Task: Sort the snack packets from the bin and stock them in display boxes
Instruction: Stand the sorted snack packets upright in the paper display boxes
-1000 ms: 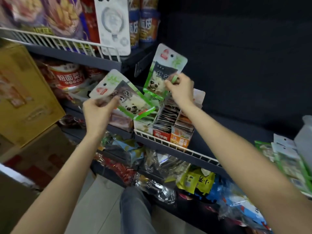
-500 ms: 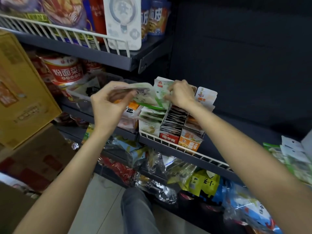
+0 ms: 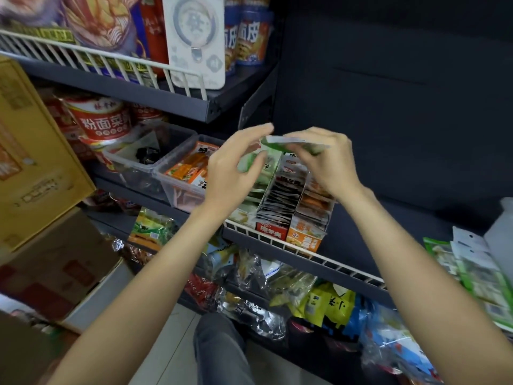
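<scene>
Fingers (image 3: 305, 151) of the right hand (image 3: 330, 162) pinch a green-and-white snack packet (image 3: 291, 143), held nearly flat and edge-on just above the display boxes, while the left hand (image 3: 230, 173) hovers beside it with its fingers (image 3: 258, 132) straight and loosely spread, the tips near the packet's left end; whether they touch it I cannot tell. Around them, going from big to small: a dark metal shelf unit (image 3: 388, 107) with a white wire rail (image 3: 277, 243) along the front of the middle shelf; a yellow carton (image 3: 33, 162) leaning at the far left with a brown cardboard box (image 3: 55, 268) below it; two clear plastic bins (image 3: 155, 168) side by side on the middle shelf, the right one holding orange packets (image 3: 188, 168). Just right of the bins stand three display boxes in a row against the rail: a green one (image 3: 249, 212) partly behind the left wrist, a red-fronted one (image 3: 273, 229) packed with dark packets, and an orange-fronted one (image 3: 304, 240). More green packets (image 3: 472, 273) lie stacked at the right edge, and loose bags (image 3: 319, 301) crowd the bottom shelf
</scene>
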